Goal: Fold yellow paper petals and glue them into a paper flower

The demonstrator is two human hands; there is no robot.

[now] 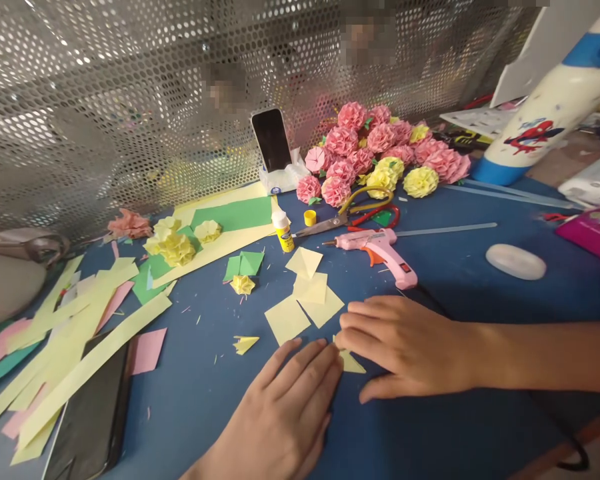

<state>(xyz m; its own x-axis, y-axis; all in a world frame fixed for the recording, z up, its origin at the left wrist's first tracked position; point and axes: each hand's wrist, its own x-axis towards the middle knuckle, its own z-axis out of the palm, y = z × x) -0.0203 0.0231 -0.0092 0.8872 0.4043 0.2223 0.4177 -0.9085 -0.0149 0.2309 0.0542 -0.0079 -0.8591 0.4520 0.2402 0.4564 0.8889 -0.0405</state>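
Observation:
My left hand [293, 403] lies on the blue table with its fingers stretched out. Its fingertips meet the edge of a small folded piece of pale yellow paper [351, 363]. From the right, my right hand [400, 343] rests on the same paper, fingers slightly bent over it and thumb held apart. Most of that paper is hidden beneath the fingers. Just beyond the hands are loose yellow paper squares [287, 320], one overlapping another. A small folded yellow piece [245, 344] sits left of them, and a pink glue gun [375, 247] lies above my right hand.
Yellow paper strips [95, 360] cover a dark phone [87, 413] at left. Scissors [325, 225], a glue bottle [283, 232] and pink paper flowers [353, 147] stand farther back. A white oval object [516, 261] is at right. Perforated metal [130, 100] borders the table's back.

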